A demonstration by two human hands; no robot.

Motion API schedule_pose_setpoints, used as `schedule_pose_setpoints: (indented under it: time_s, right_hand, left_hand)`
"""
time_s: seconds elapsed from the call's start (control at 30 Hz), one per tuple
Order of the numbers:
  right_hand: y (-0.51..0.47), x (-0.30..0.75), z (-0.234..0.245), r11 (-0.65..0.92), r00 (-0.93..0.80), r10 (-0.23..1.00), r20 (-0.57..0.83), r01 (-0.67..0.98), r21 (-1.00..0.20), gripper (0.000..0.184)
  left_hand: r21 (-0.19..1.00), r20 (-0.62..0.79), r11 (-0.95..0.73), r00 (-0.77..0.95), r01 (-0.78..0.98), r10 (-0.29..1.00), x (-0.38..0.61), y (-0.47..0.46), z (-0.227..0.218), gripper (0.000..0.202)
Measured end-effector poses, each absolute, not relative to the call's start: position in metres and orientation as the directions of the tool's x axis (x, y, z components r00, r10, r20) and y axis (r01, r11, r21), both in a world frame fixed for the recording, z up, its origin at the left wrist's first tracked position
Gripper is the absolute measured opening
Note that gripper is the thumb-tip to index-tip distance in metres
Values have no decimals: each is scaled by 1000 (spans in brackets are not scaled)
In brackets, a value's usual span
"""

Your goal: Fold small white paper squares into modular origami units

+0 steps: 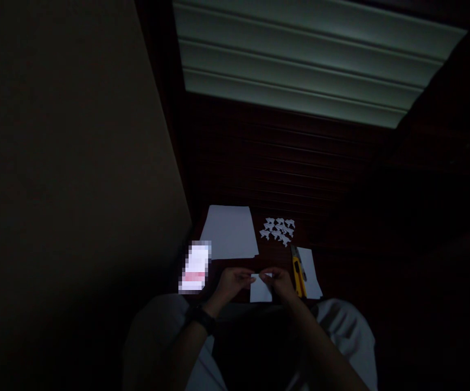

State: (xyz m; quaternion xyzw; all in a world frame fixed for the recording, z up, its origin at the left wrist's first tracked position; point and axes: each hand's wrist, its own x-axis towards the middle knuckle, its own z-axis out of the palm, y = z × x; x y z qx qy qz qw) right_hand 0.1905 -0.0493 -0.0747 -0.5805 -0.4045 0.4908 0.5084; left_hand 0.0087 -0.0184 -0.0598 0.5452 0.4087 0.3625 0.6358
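Note:
Between my two hands is a small white square of paper (261, 290), near the front edge of the dark table. My left hand (235, 282) pinches its upper left corner. On the upper right, my right hand (279, 281) grips the same piece with thumb and fingers. Just right of that hand lies a yellow utility knife (297, 277), partly over some white paper (310, 274). Beyond the hands a group of several small folded paper figures (278, 228) rests on the table. A stack of white sheets (230, 231) lies at the back left.
A lit, pixelated screen (196, 269) stands out at the table's left side. The wall (76, 136) rises close on the left. Behind the table is a dark slatted surface (284, 157) with lighter panels (300, 54) above. My knees (347, 331) flank the table's front.

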Motion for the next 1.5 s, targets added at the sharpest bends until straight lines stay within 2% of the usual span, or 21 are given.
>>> schedule_pose_setpoints:
  time_s: [0.63, 1.0, 1.5]
  right_hand:
    - [-52, 189, -61, -192, 154, 966, -206, -101, -976, 26]
    - [-55, 193, -57, -188, 213, 951, -225, -182, -965, 27]
    - [-51, 193, -59, -249, 193, 938, -288, -201, -947, 31]
  left_hand:
    - [968, -2, -90, 365, 235, 931, 8, -23, -45, 31]
    - [977, -39, -32, 324, 211, 945, 5, -21, -41, 25]
    - [980, -38, -29, 326, 198, 945, 1, -21, -38, 25]
